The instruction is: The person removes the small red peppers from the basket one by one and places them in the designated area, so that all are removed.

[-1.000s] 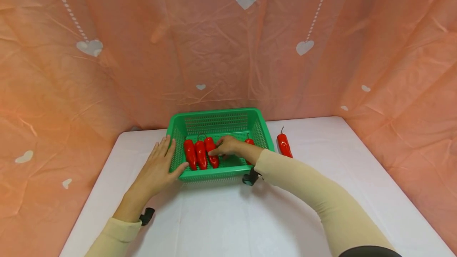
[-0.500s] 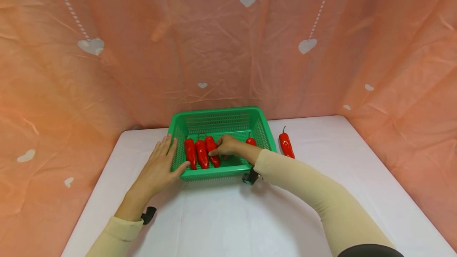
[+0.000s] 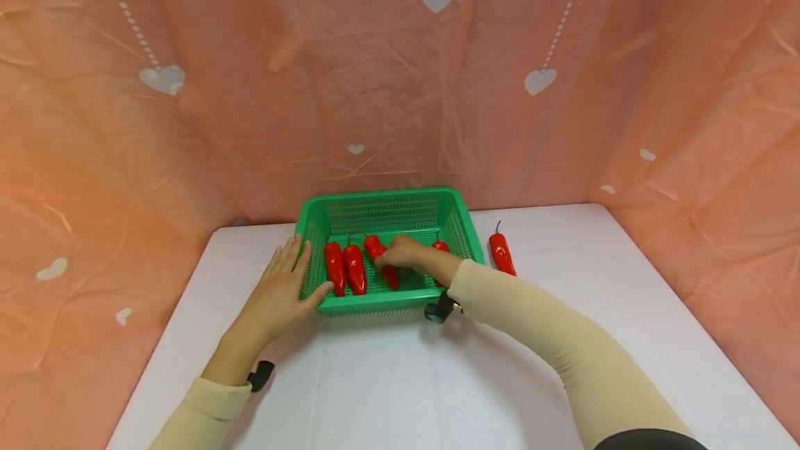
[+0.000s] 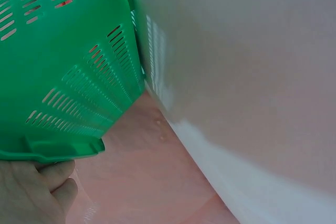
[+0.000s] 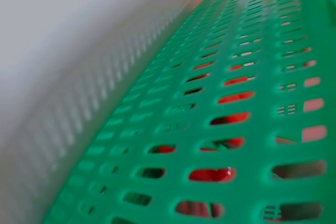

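Observation:
A green slotted plastic basket [image 3: 387, 194] stands at the back of the white table. Inside it my right hand [image 3: 405, 254] holds a red chili pepper [image 3: 375, 247], which lies at a slant. To its left, two more red chili peppers [image 3: 355, 271] lie side by side; another red pepper [image 3: 440, 246] on the right is partly hidden by my right wrist. My left hand [image 3: 281, 297] rests on the basket's left rim with fingers straight. In the left wrist view, fingers of the left hand [image 4: 39, 190] touch the rim. The right wrist view shows the basket wall [image 5: 173, 90], with red through its slots.
On the table just right of the basket lies a single red chili pepper [image 3: 501, 253] with a thin stem. White cloth covers the table [image 3: 375, 380]. An orange curtain [image 3: 350, 89] with white hearts stands close behind the basket and along both sides.
The pepper under my right hand has shifted to the right, away from the two on the left, and tilted. My left hand stays at the rim.

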A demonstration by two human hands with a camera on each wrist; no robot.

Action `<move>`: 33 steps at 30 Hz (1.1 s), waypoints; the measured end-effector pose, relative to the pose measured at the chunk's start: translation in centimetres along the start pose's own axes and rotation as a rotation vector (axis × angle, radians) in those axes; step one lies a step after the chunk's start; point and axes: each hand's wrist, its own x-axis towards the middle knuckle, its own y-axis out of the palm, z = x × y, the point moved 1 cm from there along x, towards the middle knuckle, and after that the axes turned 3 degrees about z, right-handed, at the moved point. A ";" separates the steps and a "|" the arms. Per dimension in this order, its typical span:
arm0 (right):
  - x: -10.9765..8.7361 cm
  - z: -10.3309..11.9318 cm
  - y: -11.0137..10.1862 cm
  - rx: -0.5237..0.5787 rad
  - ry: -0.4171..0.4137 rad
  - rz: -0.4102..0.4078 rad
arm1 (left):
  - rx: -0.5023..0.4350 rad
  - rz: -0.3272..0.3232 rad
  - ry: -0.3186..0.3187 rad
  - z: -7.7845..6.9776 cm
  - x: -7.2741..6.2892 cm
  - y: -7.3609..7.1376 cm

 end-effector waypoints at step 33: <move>-4.4 0.2 -2.8 0.348 -0.153 -0.162 | -0.015 0.000 0.008 0.3 0.0 0.0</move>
